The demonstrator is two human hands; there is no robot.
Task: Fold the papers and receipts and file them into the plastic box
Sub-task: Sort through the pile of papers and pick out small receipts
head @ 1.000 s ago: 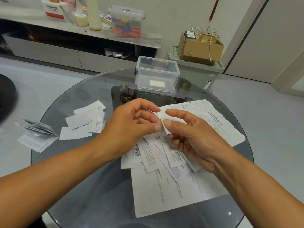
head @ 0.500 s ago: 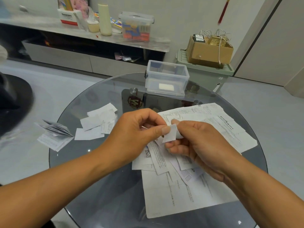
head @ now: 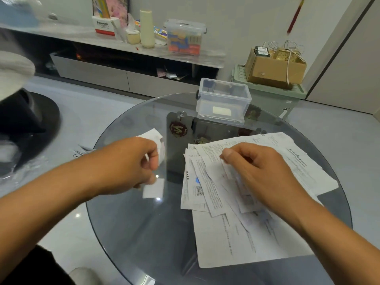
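Note:
A clear plastic box (head: 242, 93) stands open at the far side of the round glass table (head: 144, 233), with a white folded piece on its bottom. A loose pile of papers and receipts (head: 236, 233) covers the table's right half. My right hand (head: 261, 173) rests on the pile and pinches the edge of a receipt (head: 228, 171) between thumb and forefinger. My left hand (head: 129, 163) is over the table's left side, fingers curled, with a small folded receipt (head: 153, 189) at its fingertips. Folded papers (head: 153, 135) lie partly hidden behind that hand.
A dark round seat (head: 28, 124) stands on the floor at the left. Behind the table is a green bin (head: 273, 97) with a cardboard box (head: 273, 68) on it. A long low cabinet (head: 123, 56) with jars and boxes runs along the back wall.
My hands have parted. The left hand carried the small folded receipt to the table's left side, and the right hand dropped onto the pile and took hold of another receipt.

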